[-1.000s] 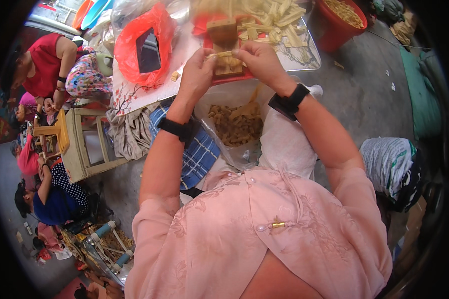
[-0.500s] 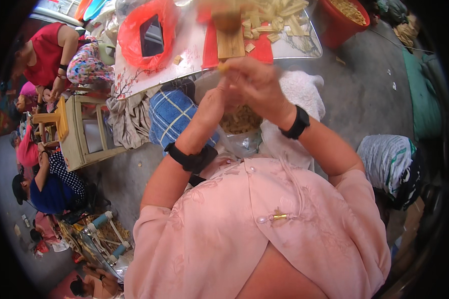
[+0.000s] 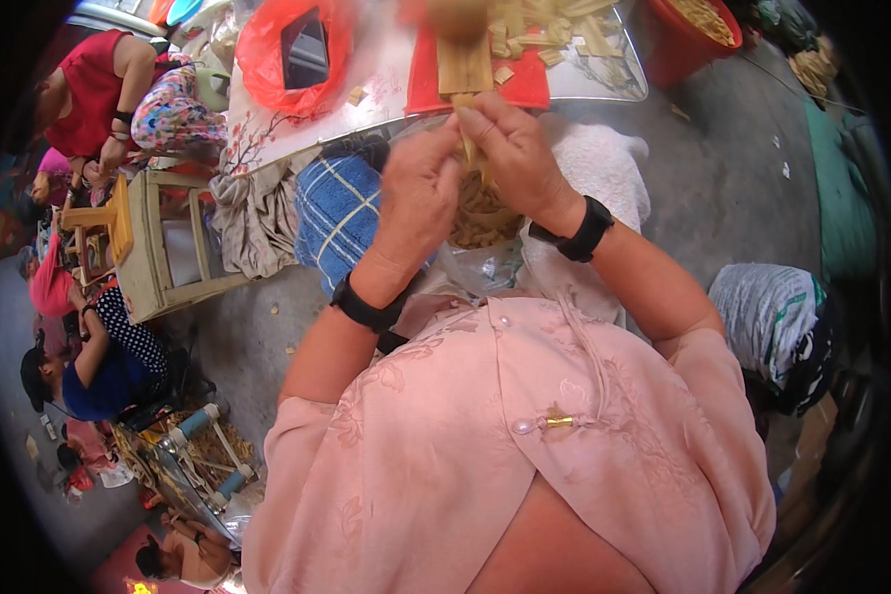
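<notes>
My left hand (image 3: 421, 188) and my right hand (image 3: 518, 153) meet just off the table's near edge. Both pinch a thin pale-yellow strip (image 3: 468, 148), whose material I cannot make out. Beyond the fingertips, a narrow wooden board (image 3: 463, 71) lies on a red sheet (image 3: 532, 91). A round brown thing (image 3: 455, 18) at the board's far end is blurred and cut off by the frame. Pale-yellow strips and small folded pieces (image 3: 564, 35) are heaped right of the board. Below my hands, many small tan pieces (image 3: 485, 223) fill a clear plastic bag (image 3: 490, 267), partly hidden by my hands.
On the white table (image 3: 381, 74), a dark phone (image 3: 305, 59) rests on a red plastic bag (image 3: 254, 59). A red bucket (image 3: 678, 45) of pieces stands right. A blue checked cloth (image 3: 337, 213) and white towel (image 3: 609, 168) flank the bag. Several people sit left beside a wooden frame (image 3: 168, 292).
My hands have drawn slightly apart and turned, and more of the yellow strip shows between them. The bag of tan pieces below is more exposed. The view has shifted a little.
</notes>
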The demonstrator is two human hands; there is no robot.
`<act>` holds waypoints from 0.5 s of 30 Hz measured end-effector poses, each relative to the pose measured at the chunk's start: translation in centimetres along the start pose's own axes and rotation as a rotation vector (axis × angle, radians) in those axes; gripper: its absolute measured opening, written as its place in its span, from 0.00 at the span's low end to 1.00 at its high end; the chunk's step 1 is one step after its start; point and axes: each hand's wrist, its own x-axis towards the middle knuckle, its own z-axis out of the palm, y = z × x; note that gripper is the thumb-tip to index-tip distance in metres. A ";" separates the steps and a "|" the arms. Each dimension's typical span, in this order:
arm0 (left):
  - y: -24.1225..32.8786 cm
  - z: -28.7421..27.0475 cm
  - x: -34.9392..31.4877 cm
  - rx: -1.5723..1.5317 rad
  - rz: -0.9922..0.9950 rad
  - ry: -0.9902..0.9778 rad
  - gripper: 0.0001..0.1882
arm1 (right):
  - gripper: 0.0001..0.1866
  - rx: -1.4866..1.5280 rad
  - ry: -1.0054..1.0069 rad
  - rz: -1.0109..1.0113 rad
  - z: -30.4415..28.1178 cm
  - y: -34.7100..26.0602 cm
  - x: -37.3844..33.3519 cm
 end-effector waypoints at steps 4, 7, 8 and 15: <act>1.2 -0.7 0.3 0.385 0.485 0.490 0.15 | 0.11 0.799 -0.055 0.607 -0.2 -0.2 0.4; 1.9 -0.7 0.4 0.377 0.513 0.445 0.15 | 0.11 1.405 -0.398 0.844 -0.8 -0.5 -0.1; 1.8 -0.9 0.5 0.378 0.512 0.446 0.15 | 0.12 1.376 -0.396 0.841 -0.7 -0.9 -0.2; 0.8 -1.5 0.8 0.280 0.341 0.283 0.10 | 0.15 -0.112 -0.188 0.027 -1.1 -2.0 -0.6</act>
